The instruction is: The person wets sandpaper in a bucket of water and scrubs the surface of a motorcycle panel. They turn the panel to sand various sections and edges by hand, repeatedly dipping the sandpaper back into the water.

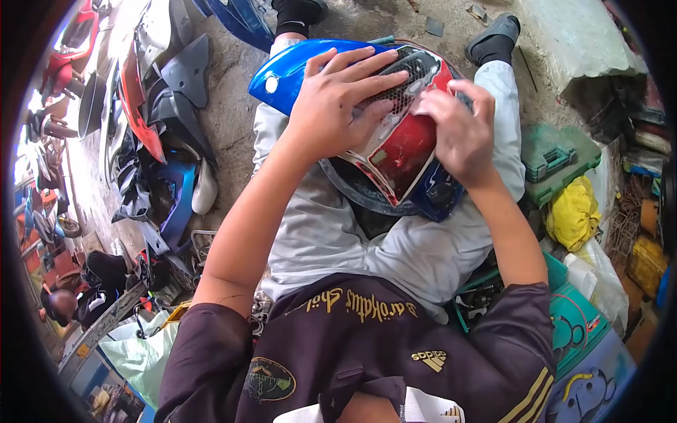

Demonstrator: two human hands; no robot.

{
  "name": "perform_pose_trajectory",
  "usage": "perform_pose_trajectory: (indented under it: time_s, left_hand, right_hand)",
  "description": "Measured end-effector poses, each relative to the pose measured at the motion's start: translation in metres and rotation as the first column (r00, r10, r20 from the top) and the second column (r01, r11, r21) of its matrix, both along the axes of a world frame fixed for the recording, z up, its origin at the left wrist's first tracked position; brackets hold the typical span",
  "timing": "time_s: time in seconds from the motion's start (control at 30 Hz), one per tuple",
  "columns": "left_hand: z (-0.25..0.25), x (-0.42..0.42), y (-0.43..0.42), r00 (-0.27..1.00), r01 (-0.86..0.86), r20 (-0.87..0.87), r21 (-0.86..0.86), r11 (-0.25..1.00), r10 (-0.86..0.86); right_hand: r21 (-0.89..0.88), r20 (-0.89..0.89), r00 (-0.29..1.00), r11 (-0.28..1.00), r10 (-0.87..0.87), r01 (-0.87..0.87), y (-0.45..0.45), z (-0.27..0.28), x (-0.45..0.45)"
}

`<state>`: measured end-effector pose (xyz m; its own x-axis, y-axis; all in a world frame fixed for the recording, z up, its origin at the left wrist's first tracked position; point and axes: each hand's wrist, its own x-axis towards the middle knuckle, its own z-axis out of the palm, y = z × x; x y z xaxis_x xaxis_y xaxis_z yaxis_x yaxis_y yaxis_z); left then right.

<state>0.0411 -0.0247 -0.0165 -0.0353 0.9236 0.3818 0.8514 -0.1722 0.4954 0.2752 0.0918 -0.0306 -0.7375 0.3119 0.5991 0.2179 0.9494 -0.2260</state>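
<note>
A painted plastic panel, which looks like a motorcycle fairing, lies across my lap. It has a blue section (pixel 278 74), a worn red section (pixel 409 151) and a patch of wire mesh (pixel 403 93) between them. My left hand (pixel 338 102) rests flat on the blue and mesh part, fingers spread. On the red side, my right hand (pixel 462 134) is bent with its fingers curled toward the mesh edge. Those fingertips are slightly blurred, and whatever they pinch is hidden. A dark round rim (pixel 342 187) shows beneath the panel.
Several loose fairing pieces (pixel 187 67) are heaped on the left. At right are a green case (pixel 557 158), a yellow bag (pixel 575 211) and a teal toolbox (pixel 571 317). A concrete block (pixel 585 42) stands at the upper right. Another person (pixel 92 289) is at far left.
</note>
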Motion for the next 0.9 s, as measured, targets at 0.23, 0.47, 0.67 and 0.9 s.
perform_pose_trajectory:
  time_s: [0.23,0.47,0.67,0.9]
  left_hand:
    - [0.000,0.000,-0.001,1.000,0.003,-0.016,-0.013,1.000,-0.003]
    - [0.000,-0.001,-0.001,1.000,0.013,-0.011,-0.020,1.000,-0.013]
    - [0.001,0.000,-0.001,1.000,0.013,-0.019,-0.027,1.000,-0.014]
    - [-0.003,0.000,0.003,1.000,-0.002,-0.024,0.023,1.000,0.003]
  right_hand:
    - [0.068,0.013,0.994,0.992,0.105,-0.106,-0.004,0.002,0.005]
    - [0.045,0.037,0.987,0.986,0.157,-0.159,-0.022,0.002,0.008]
    - [0.075,0.068,0.970,0.968,0.233,-0.238,-0.037,0.001,0.009]
    - [0.030,-0.028,0.999,0.999,0.017,-0.016,-0.009,-0.010,0.003]
